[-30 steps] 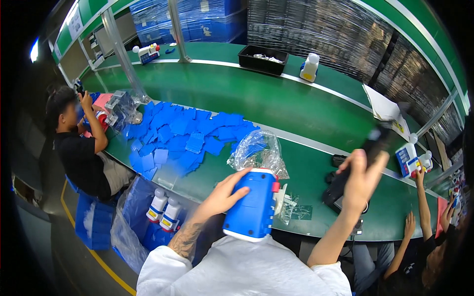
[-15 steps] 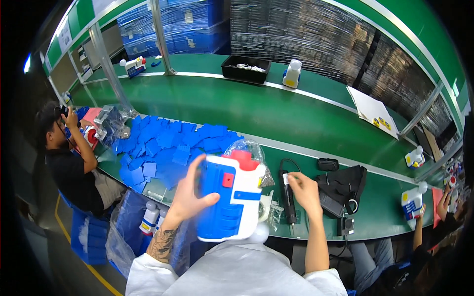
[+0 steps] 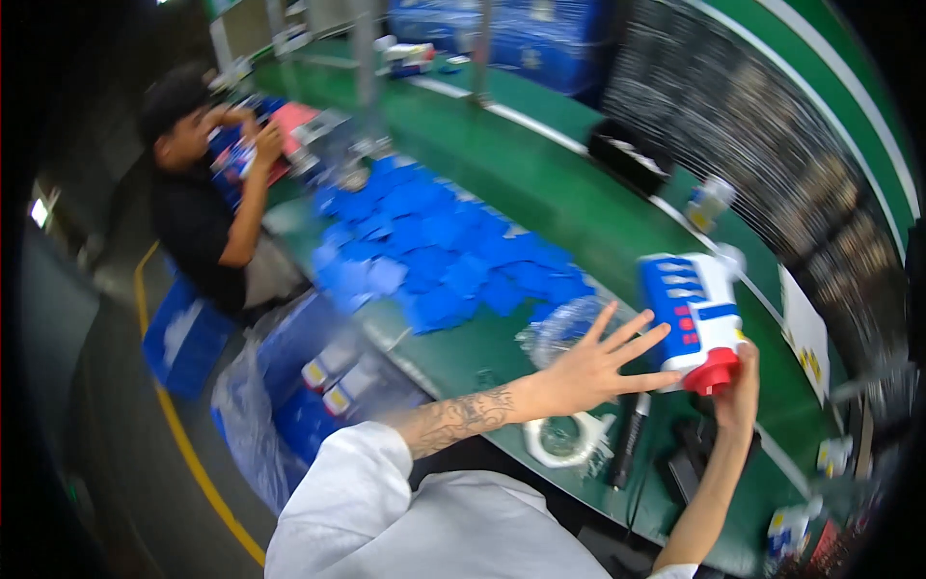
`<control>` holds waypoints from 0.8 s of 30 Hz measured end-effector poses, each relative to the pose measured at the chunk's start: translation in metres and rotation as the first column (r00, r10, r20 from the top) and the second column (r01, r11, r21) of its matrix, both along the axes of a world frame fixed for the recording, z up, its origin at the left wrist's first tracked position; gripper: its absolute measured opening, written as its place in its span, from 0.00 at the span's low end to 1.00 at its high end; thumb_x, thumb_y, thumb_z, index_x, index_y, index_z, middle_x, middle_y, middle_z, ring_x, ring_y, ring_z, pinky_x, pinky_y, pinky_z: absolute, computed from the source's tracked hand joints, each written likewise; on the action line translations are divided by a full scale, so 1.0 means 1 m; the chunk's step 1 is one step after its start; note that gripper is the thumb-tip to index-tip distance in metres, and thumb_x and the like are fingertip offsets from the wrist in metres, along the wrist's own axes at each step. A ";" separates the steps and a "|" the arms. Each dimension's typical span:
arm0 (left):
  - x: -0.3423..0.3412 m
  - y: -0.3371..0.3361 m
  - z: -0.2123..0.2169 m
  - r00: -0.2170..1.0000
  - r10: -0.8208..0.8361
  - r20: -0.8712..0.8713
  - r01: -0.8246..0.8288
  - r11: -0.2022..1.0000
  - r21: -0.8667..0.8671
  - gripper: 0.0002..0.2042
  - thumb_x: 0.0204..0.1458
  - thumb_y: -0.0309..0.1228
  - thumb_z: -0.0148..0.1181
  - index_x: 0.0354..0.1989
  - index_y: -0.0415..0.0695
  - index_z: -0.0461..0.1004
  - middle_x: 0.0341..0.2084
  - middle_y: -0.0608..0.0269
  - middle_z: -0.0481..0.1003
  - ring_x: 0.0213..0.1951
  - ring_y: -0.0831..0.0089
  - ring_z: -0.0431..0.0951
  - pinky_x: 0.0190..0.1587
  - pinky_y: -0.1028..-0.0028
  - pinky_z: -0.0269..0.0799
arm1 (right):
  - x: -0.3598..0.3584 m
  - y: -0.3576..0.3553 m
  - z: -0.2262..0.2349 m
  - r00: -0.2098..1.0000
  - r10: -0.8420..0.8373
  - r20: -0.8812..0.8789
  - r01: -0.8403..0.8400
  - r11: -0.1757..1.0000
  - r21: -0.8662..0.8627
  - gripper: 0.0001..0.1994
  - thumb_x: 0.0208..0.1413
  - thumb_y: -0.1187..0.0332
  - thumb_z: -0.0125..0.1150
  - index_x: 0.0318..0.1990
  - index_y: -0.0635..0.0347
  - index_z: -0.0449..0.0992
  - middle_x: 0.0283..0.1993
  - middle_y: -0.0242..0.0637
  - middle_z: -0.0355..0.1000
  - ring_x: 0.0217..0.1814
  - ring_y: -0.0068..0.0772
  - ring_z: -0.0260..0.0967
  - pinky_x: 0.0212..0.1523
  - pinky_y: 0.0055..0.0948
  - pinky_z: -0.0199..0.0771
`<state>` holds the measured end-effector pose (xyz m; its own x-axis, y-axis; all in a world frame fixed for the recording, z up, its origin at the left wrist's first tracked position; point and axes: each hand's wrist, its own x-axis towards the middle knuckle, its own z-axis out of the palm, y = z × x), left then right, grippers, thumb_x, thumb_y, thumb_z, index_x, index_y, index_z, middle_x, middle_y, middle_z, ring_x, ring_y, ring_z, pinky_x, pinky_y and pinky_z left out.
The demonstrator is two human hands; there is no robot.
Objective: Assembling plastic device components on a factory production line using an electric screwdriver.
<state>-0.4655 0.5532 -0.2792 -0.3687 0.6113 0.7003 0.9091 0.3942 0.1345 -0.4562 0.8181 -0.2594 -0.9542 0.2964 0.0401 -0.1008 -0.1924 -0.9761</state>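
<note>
A blue-and-white plastic device (image 3: 712, 285) with a red fitting is held up over the bench at the right, its red end toward me. My right hand (image 3: 738, 394) grips it near that red end; part of the grip is hidden behind the device. My left hand (image 3: 606, 365) is open, fingers spread, its fingertips close beside the device's left side; whether they touch it I cannot tell. Below the hands, a black electric screwdriver (image 3: 629, 446) lies on the green bench. Left of it sits a white ring-shaped roll (image 3: 567, 446) beside clear plastic bits.
Many blue flat pieces (image 3: 434, 241) cover the bench at left centre. A lined blue bin (image 3: 289, 386) at the lower left holds similar devices. A black tray (image 3: 627, 159) stands on the back shelf. Another person (image 3: 203, 193) sits at the far left.
The view has swung left. The device has been turned red end toward me and moved right. My left hand has let go, and my right hand, earlier by the screwdriver, now holds it.
</note>
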 end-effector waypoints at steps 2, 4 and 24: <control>-0.003 -0.033 -0.022 0.995 0.050 0.082 -0.060 0.991 0.122 0.26 0.41 0.23 0.54 0.52 0.57 0.65 0.54 0.50 0.58 0.57 0.55 0.58 0.57 0.47 0.51 | -0.038 0.011 -0.009 0.975 -0.219 0.019 0.195 0.901 0.386 0.20 0.51 0.58 0.57 0.47 0.56 0.61 0.39 0.39 0.65 0.36 0.29 0.68 0.33 0.25 0.70; -0.005 -0.087 -0.050 0.966 0.251 0.063 -0.255 0.874 0.413 0.14 0.37 0.20 0.55 0.36 0.44 0.74 0.37 0.53 0.68 0.42 0.57 0.69 0.48 0.57 0.65 | -0.083 0.049 -0.042 0.935 -0.327 -0.141 0.308 0.543 0.781 0.25 0.46 0.54 0.62 0.48 0.54 0.62 0.41 0.44 0.67 0.39 0.36 0.67 0.39 0.30 0.67; 0.065 -0.344 -0.421 0.014 0.912 0.411 -0.733 0.289 -0.616 0.31 0.33 0.26 0.63 0.50 0.38 0.58 0.40 0.51 0.66 0.44 0.55 0.66 0.44 0.56 0.62 | 0.067 0.043 -0.035 0.892 -0.428 0.144 0.139 0.563 0.814 0.23 0.58 0.57 0.45 0.60 0.43 0.51 0.58 0.39 0.58 0.52 0.32 0.61 0.46 0.33 0.62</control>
